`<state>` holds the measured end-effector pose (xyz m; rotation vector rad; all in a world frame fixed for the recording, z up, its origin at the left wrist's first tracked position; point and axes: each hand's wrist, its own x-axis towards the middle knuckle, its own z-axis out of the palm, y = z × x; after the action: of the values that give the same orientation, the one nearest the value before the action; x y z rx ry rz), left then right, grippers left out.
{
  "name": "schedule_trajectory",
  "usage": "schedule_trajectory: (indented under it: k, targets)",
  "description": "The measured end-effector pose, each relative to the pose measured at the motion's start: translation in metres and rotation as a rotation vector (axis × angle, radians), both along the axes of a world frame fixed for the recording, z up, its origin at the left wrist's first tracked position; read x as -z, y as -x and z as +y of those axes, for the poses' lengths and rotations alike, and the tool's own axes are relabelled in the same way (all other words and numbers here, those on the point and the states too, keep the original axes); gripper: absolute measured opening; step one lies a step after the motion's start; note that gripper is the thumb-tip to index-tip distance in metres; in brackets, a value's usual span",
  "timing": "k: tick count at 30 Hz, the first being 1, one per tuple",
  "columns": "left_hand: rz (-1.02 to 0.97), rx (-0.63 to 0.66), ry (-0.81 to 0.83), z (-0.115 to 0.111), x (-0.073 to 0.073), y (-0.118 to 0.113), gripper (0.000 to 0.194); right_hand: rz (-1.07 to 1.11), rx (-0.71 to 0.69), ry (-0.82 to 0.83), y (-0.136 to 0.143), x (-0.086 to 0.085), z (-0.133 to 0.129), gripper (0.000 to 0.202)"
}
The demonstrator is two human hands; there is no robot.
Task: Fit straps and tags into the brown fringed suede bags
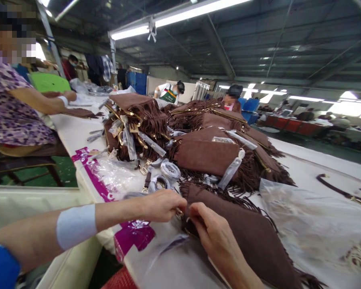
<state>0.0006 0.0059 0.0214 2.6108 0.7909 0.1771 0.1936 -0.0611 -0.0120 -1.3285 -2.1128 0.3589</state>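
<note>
A dark brown fringed bag lies flat on the table in front of me, its zipped edge toward my hands. My left hand is closed at the bag's near left corner, pinching a small metal clasp that is partly covered by the fingers. Close beside it, my right hand is bent over the zipped edge, with thumb and fingers pressed together on the bag. Just beyond my left hand lie a plastic-wrapped coiled strap and a brown strap end with a gold-coloured hook.
Stacked brown fringed bags with wrapped handles fill the table's middle. Clear plastic lies at right, near a loose dark strap. Purple-printed plastic hangs over the near edge. A co-worker works at left; others are farther back.
</note>
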Motion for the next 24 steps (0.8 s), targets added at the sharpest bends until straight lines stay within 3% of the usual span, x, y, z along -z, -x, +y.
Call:
schedule_trajectory:
  k: [6,11,16,24]
  targets:
    - [-0.025,-0.061,0.074,0.007,0.005,0.002,0.026,-0.093,0.156,0.015,0.005,0.003,0.0,0.014]
    - [-0.072,-0.072,0.149,0.009,0.009,0.003,0.024,-0.234,0.157,0.028,0.013,0.001,0.004,0.013]
    - [-0.081,-0.048,0.156,0.011,0.008,0.002,0.02,-0.427,0.198,0.155,0.024,-0.015,0.01,0.017]
    - [-0.044,-0.044,0.198,0.013,0.002,0.0,0.021,-0.384,0.167,0.246,0.025,-0.029,0.019,0.025]
